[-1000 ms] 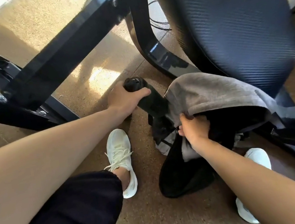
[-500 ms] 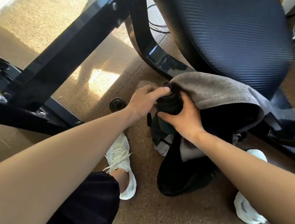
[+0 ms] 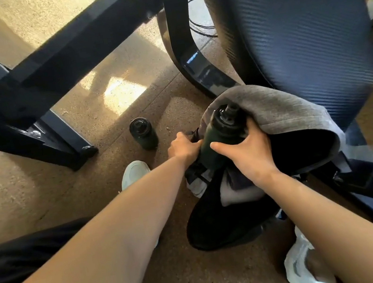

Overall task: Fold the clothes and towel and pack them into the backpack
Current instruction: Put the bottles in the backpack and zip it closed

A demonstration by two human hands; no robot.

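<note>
A black metal frame [image 3: 49, 73] stands on the floor [image 3: 27, 194], well to the left of the backpack [image 3: 220, 225]. Nearer the backpack, on its left, a small dark bottle [image 3: 143, 134] stands upright on the floor, with a white shoe [image 3: 134, 173] just below it. The left hand [image 3: 183, 149] is at the backpack's upper left edge, fingers curled out of sight against the side of a dark green bottle [image 3: 215, 143]. Whether it grips the bottle or the backpack's edge cannot be told. The right hand [image 3: 249, 155] grips this bottle from the right, thumb across its body, holding it tilted over the backpack's open mouth. The black backpack sits on the floor against a chair [image 3: 284, 24], with grey and white clothes [image 3: 236, 192] inside. A grey flap [image 3: 280, 112] arches over its opening behind the bottle. A second white shoe [image 3: 300, 268] lies below the backpack.
</note>
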